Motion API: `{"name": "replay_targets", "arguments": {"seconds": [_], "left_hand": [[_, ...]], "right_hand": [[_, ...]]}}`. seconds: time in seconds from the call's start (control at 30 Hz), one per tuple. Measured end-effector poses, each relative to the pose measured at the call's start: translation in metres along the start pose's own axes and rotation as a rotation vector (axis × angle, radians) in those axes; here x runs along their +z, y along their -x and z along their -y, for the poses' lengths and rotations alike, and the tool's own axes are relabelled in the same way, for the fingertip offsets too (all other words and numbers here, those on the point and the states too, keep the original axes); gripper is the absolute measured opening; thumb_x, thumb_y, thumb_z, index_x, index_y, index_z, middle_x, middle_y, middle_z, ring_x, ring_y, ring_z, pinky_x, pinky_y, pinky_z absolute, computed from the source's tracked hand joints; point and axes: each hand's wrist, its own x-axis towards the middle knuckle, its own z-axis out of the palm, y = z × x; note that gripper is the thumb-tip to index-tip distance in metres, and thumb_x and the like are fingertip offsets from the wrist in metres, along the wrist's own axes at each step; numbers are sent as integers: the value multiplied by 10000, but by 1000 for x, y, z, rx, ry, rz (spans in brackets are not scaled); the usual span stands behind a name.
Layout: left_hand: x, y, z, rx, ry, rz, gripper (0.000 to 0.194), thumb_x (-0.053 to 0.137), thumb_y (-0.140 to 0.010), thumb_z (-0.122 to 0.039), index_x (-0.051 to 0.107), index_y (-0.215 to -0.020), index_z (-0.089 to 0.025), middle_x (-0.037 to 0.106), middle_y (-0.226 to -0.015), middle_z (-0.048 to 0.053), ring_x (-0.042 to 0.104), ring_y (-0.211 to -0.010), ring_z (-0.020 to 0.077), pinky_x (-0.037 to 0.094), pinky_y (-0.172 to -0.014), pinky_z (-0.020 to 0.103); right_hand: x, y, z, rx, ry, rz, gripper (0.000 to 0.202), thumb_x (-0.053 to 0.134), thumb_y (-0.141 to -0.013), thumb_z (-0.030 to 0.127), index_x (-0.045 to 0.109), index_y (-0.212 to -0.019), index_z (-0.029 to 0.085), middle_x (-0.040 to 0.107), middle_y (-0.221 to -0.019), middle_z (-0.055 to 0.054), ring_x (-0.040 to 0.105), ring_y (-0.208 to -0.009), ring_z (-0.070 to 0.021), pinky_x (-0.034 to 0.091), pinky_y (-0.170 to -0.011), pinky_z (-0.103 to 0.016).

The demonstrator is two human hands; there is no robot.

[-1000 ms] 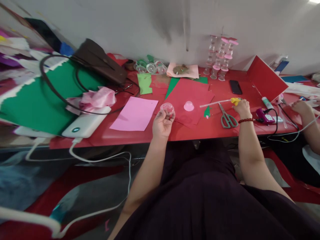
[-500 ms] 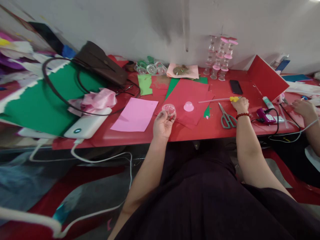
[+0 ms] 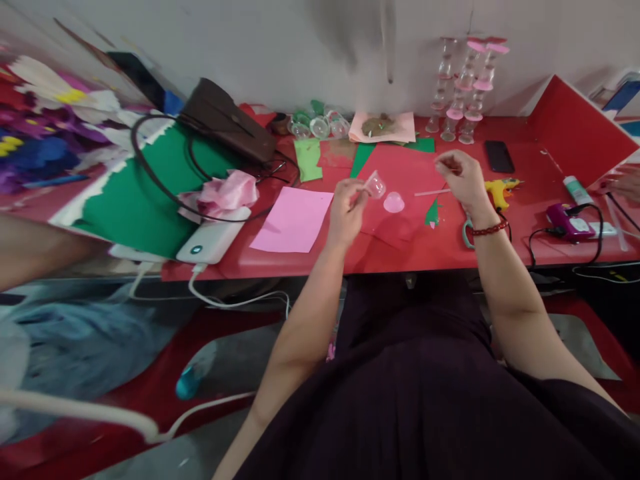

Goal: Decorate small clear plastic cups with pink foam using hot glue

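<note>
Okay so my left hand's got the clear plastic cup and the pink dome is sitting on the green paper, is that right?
Not quite: the pink dome sits on the red paper, not on green, as the head view shows. Your left hand does hold the clear plastic cup.

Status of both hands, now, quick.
Left hand: closed on a clear plastic cup.
Right hand: loosely curled, no object visible in it; whether it pinches something small cannot be told.

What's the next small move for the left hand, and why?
Probably bring the clear cup to the pink dome: the left hand holds it tilted near the dome, and the glue gun lies unheld on the table.
</note>
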Motion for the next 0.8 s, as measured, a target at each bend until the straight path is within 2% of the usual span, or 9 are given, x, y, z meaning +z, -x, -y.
{"name": "replay_targets", "arguments": {"seconds": [0.1,0.2,0.27,0.37,0.47,0.53,0.6,0.7,0.8], "left_hand": [[12,-18,-17,122,-195,206,249,897,-732,-82,693,-725,-225,701,-1036,63,654,-1173,250,494,-1127,346],[24,-32,-23,123,-207,283,236,920,-734,-148,708,-814,-215,696,-1072,73,655,-1230,275,487,-1138,370],[28,-38,-18,135,-173,258,302,944,-722,-196,719,-922,-219,692,-1154,72,633,-1307,294,475,-1154,394],[29,-43,6,162,-124,96,494,986,-666,-228,703,-1071,-237,657,-1334,81,533,-1457,321,419,-1204,429],[27,-44,38,85,-290,-10,485,1016,-537,-160,701,-905,-191,687,-1268,144,436,-1517,371,273,-1291,473],[27,-43,53,43,-440,4,399,982,-504,-86,677,-741,-187,711,-1128,153,431,-1493,390,182,-1315,495],[29,-38,56,35,-500,41,372,941,-495,-36,651,-659,-201,705,-988,119,499,-1394,375,200,-1298,484],[27,-17,42,50,-445,53,353,910,-548,-51,672,-746,-221,685,-912,50,605,-1130,294,355,-1184,442],[16,18,22,39,-281,115,362,911,-600,-95,671,-832,-235,677,-885,1,624,-976,215,460,-1029,364]], "right_hand": [[23,1,29,-101,-208,182,318,884,-806,458,718,-992,261,736,-1022,-27,668,-1011,-205,555,-890,-340],[41,0,41,-119,-278,277,371,933,-749,491,696,-915,260,707,-926,-16,658,-952,-199,563,-838,-334],[51,-2,37,-91,-310,244,387,924,-757,520,655,-853,260,661,-838,-5,650,-910,-194,563,-805,-332],[64,-1,20,-42,-360,98,428,869,-805,572,579,-792,258,569,-767,10,652,-903,-186,556,-808,-329],[76,7,1,24,-409,-61,489,780,-853,625,477,-738,259,507,-757,15,644,-901,-170,546,-856,-328],[82,17,-8,87,-469,-127,519,737,-860,639,405,-719,266,504,-758,14,624,-874,-161,547,-889,-337],[83,30,-10,125,-557,-163,503,724,-840,638,389,-752,273,521,-784,13,610,-845,-156,555,-908,-348],[72,55,0,129,-617,-170,456,709,-799,658,458,-919,297,565,-892,4,621,-869,-166,568,-906,-361],[52,86,22,123,-616,-42,486,611,-849,694,519,-1171,342,610,-988,-21,632,-936,-195,566,-887,-376]]}}
